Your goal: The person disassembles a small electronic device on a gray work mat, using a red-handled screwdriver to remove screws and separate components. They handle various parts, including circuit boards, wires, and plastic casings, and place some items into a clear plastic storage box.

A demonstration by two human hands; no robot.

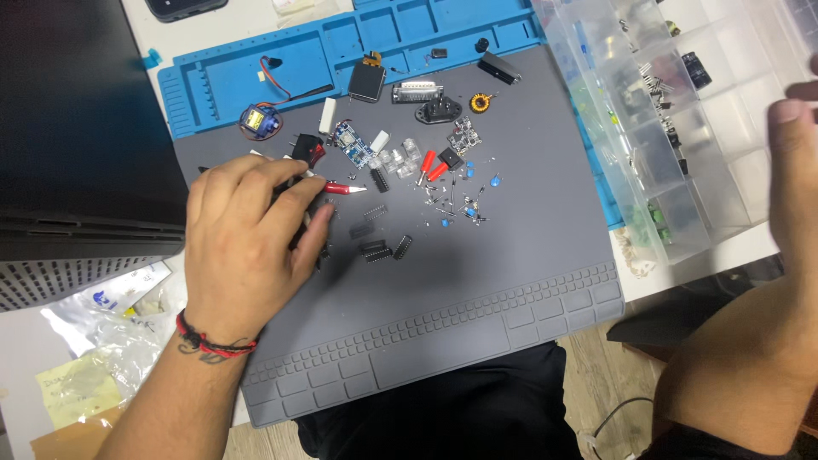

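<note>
Just beyond the fingers of the left hand [243,238] lies a blue servo motor [260,122] with red wires. Farther past those fingertips sit a small display module [367,81], a grey multi-pin connector [417,90] and a copper toroid coil [481,103]. Two red plugs [432,166] lie off to the fingertips' right.

Grey mat [477,281] on white table [247,21]

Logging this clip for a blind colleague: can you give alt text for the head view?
A person's left hand rests on a grey work mat strewn with small electronic parts, fingers over black chips beside a red-handled tool. The right hand is raised at the frame's right edge near a clear compartment box; a blue mat lies behind.
</note>
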